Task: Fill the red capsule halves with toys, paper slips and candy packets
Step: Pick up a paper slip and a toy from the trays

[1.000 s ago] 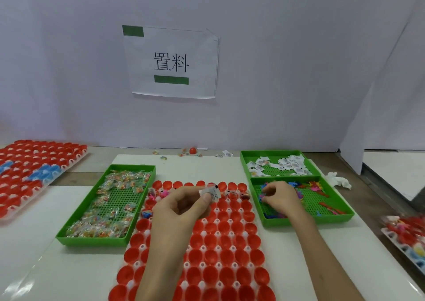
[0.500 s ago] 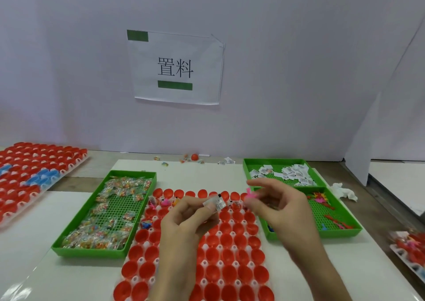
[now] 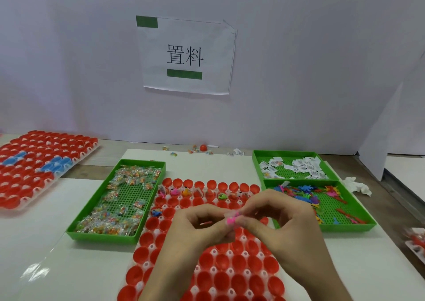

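Note:
A tray of open red capsule halves (image 3: 230, 266) lies in front of me. Its second row holds small toys and slips; the rows nearer me show bare red cups. Above the tray's middle my two hands meet. My left hand (image 3: 197, 227) pinches a small clear packet with paper in it. My right hand (image 3: 278, 218) pinches a pink toy (image 3: 230, 220) against that packet. Candy packets (image 3: 119, 199) fill the green tray on the left. Paper slips (image 3: 296, 166) and coloured toys (image 3: 305, 192) sit in the two green trays on the right.
A second tray of red and blue capsule halves (image 3: 41, 162) lies at the far left. A crumpled white tissue (image 3: 357, 184) sits right of the green trays. Loose candies and a red ball (image 3: 202, 147) lie by the back wall. Another filled tray (image 3: 416, 241) shows at the right edge.
My right hand left the toy tray with a pink toy and came across to my left hand. Both hands have come together, closer to me, over the capsule tray.

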Available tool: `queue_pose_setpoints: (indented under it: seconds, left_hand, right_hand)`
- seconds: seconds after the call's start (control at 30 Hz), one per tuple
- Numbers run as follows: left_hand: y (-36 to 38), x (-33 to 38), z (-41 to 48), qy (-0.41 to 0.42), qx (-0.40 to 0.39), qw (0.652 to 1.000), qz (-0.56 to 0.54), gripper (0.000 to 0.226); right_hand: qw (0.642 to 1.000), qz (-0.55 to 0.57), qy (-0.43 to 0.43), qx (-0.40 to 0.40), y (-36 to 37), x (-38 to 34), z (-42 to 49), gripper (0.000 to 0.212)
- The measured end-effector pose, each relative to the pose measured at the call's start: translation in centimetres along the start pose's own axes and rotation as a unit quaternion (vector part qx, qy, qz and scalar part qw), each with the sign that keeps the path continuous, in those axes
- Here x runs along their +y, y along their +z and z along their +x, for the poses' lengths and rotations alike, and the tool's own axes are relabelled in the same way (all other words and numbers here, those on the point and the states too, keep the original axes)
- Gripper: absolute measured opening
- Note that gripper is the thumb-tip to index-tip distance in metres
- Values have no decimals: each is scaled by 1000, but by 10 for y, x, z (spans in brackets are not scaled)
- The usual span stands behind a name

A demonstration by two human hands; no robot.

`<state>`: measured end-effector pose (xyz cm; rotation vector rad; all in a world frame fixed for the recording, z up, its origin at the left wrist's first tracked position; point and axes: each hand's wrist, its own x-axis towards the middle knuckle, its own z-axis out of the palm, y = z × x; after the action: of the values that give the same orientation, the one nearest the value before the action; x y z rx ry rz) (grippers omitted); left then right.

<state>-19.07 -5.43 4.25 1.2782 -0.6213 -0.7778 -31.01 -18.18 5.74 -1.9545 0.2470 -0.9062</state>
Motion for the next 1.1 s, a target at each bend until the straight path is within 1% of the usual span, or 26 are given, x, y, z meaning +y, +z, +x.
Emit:
queue_pose_setpoints:
  seconds: [0.07,0.13,0.27,0.4,0.47,0.53,0.6,0.63,0.7,0.83,0.93,1.03,1.1]
  left_hand:
    - [-5,1,-2,-11,-22,999,24,26]
    - [-9,1,-4,-19,-26,999,32,28]
    - [-15,-1,-6,-31,-54,997,37,26]
    - [-20,-5,-9,-30,-70,996,43,34]
    - [-21,-8,-10,-29,-64,997,45,30]
    - [-20,-8,-12,-24,-48,998,39,25]
    - [-16,-9,-11,-2,-20,999,48,22]
    - [-13,-10,-9,13,2,998,60,17]
    - [-9,-13,-6,38,54,995,75,9]
    - [-10,-18,-6,72,122,988,62,14]
    - [-20,-24,-7,84,160,982,49,15]
    - [-33,-23,-5,92,212,970,81,20]
    - [-41,-14,-7,93,235,961,113,23]
  right_hand:
    - [1000,-10,-6,-10,-1,2,-1,19]
    - [999,-22,-14,-24,-1,2,-2,17]
    - [999,-40,-15,-28,0,1,-3,8]
    - [995,-90,-40,-32,2,3,-7,12]
    - [995,-88,-34,-36,2,6,-9,13]
    - [998,-45,6,-33,4,10,-11,17]
    - [997,35,64,-10,9,14,-12,18]
    - [995,59,84,3,13,17,-12,17]
    - [992,73,100,16,22,24,-11,12]
    - [991,78,106,12,37,34,-6,13]
    - [991,85,102,-28,50,34,4,12]
    - [994,42,72,-65,65,30,21,15]
    - [994,25,55,-87,77,30,35,13]
